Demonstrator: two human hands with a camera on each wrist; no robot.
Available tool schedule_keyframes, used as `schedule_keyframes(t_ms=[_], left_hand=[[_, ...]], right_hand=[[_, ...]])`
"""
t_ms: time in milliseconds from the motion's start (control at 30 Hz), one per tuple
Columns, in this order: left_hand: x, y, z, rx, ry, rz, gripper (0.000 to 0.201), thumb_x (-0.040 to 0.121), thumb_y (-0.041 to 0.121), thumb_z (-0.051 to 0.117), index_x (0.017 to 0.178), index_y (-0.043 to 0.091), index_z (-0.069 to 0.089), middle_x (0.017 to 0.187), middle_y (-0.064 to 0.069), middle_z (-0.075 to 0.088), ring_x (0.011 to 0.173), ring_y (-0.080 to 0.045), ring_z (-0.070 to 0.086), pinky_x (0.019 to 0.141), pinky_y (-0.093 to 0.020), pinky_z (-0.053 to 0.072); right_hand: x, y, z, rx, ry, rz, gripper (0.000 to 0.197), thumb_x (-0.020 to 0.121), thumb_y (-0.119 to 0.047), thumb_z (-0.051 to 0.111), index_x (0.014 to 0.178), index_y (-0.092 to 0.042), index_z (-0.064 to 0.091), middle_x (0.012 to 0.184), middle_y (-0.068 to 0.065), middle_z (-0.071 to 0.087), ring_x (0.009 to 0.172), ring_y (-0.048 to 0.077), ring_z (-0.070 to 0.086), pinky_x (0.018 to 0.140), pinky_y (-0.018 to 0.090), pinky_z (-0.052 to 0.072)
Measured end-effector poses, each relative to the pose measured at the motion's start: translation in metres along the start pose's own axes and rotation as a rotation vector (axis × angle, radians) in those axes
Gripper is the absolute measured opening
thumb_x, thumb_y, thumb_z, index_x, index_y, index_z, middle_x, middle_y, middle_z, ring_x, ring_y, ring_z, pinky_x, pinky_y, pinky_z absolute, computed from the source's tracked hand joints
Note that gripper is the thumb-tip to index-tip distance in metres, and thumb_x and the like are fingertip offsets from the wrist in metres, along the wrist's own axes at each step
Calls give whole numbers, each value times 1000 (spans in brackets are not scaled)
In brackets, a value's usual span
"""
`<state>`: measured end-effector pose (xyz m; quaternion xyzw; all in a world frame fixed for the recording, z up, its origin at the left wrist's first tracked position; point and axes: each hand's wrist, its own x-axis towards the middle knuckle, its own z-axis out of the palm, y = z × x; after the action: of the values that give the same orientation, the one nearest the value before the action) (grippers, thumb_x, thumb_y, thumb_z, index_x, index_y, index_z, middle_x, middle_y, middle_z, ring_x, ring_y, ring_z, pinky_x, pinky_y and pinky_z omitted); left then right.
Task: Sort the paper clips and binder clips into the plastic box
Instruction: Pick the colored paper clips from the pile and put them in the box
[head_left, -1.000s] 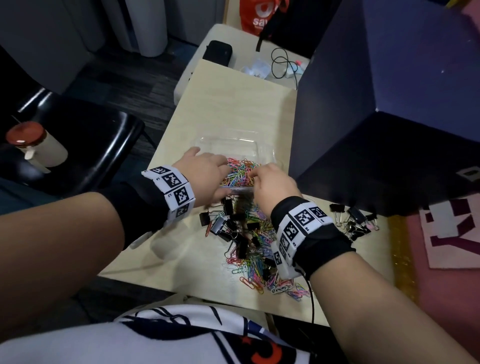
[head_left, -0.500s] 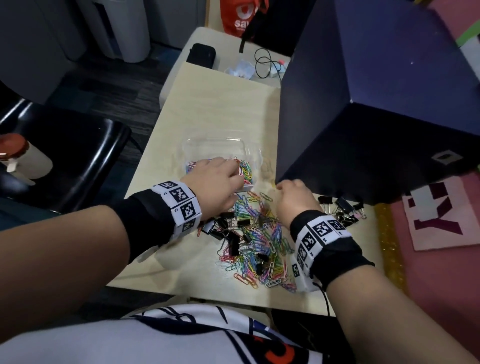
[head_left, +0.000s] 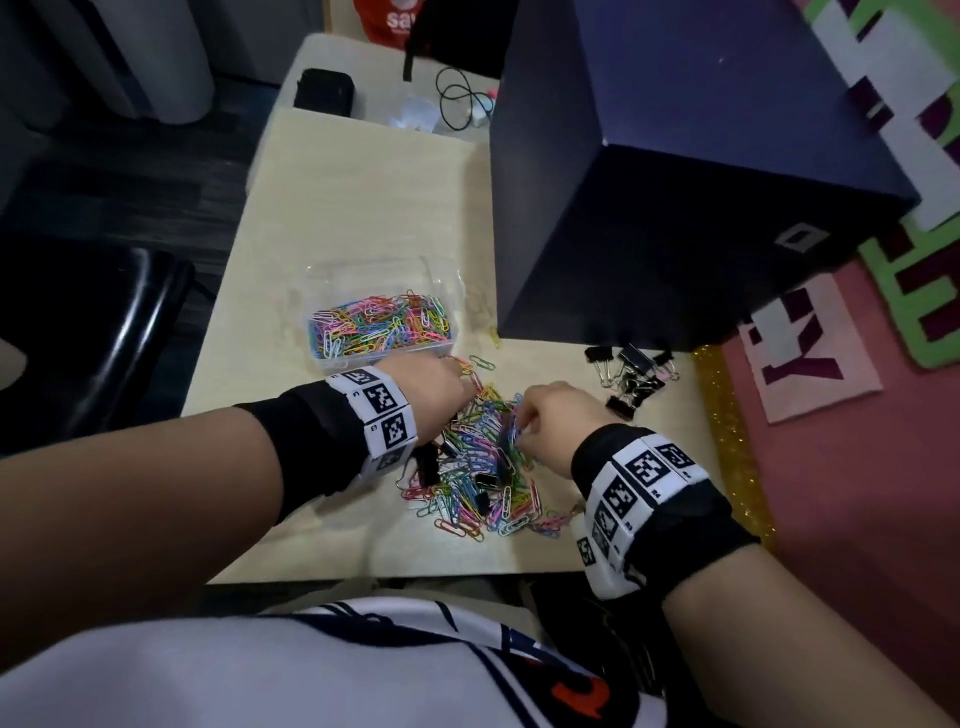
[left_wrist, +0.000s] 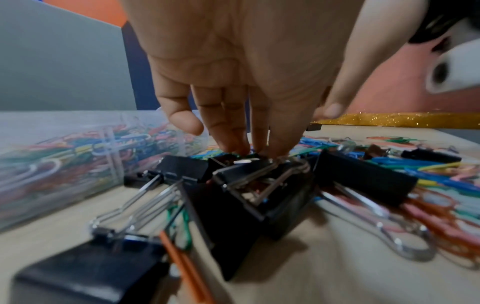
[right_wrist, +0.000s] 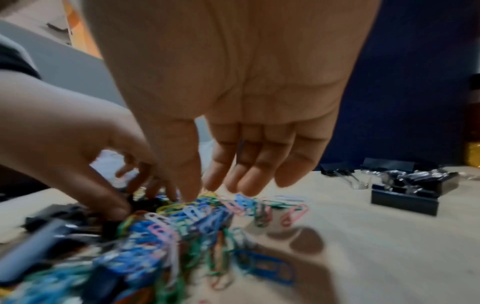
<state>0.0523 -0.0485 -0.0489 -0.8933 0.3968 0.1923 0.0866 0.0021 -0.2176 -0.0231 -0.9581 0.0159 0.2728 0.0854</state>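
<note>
The head camera looks steeply down at the pale wooden table (head_left: 363, 208). Both wrist cameras sit low, close, sharing the heap of coloured wire paper clips (head_left: 483, 467).

Big dark box (head_left: 675, 208) walls off my right; bare surface (head_left: 363, 208) open beyond plastic box (head_left: 379, 332), clip pile (head_left: 483, 467) crowds centre.

Two hands over the table: left hand (head_left: 439, 384), right hand (head_left: 558, 423). One clear plastic box (head_left: 332, 278), one big dark blue box (head_left: 675, 208). Paper clips (head_left: 483, 499) too many to count; same in the box. Binder clips (head_left: 631, 376): several, exact number unclear.
</note>
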Motion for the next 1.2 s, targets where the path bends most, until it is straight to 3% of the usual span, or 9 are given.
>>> schedule_keyframes(t_ms=[100,200,433,567,800,900,1000,1133,1200], left_hand=[[4,3,-3,24,11,3,30,87,19,54,117,15,53,109,-7,59,101,-28,59,72,-37,50],[6,5,-5,37,19,-5,28,86,22,56,114,15,55,108,-5,60,99,-26,60,73,-38,53],[9,6,-5,21,59,-67,38,86,25,56,121,16,48,114,-6,53,106,-28,55,76,-39,46],[10,4,-1,26,67,16,41,88,23,54,128,23,45,115,-6,52,108,-31,52,83,-42,50],[11,7,-3,75,53,47,33,90,25,52,122,24,52,114,-4,55,107,-28,55,77,-38,46],[12,8,-5,58,53,20,36,87,30,55,120,18,52,114,-4,56,106,-28,54,79,-38,46],[12,9,-10,39,67,2,37,86,35,53,116,15,53,110,-5,57,101,-27,56,75,-36,45],[13,8,-18,59,109,-30,35,85,38,49,111,15,56,103,-4,58,94,-27,57,70,-35,45],[14,7,-23,62,122,-44,36,85,38,48,110,15,57,102,-5,58,94,-27,58,68,-34,42]], right_hand=[[-11,-15,8,-78,-135,-125,22,84,-36,65,98,-19,62,100,3,66,94,23,61,76,28,46],[-13,-23,19,-160,-145,-158,38,81,-46,65,103,-17,57,101,7,64,95,26,60,76,31,48],[-8,-26,25,-173,-103,-158,27,86,-26,58,110,-13,58,109,10,64,102,30,60,80,36,50],[-3,-21,24,-109,-79,-129,24,83,-19,58,107,-14,58,107,10,64,102,30,60,82,36,52],[6,-8,13,112,28,-38,22,84,-16,58,102,-26,66,108,4,58,97,24,59,81,26,44],[7,1,7,189,58,39,13,82,-18,59,90,-27,64,96,-1,60,89,19,59,72,22,42],[8,14,-2,268,137,142,3,86,-25,59,87,-23,60,81,-3,62,81,21,61,69,26,48],[10,33,-12,312,348,275,17,94,-23,46,105,-18,58,97,9,65,82,27,61,59,28,44],[8,41,-15,256,408,360,24,94,-25,46,116,-22,55,118,10,54,99,29,57,69,29,46]])
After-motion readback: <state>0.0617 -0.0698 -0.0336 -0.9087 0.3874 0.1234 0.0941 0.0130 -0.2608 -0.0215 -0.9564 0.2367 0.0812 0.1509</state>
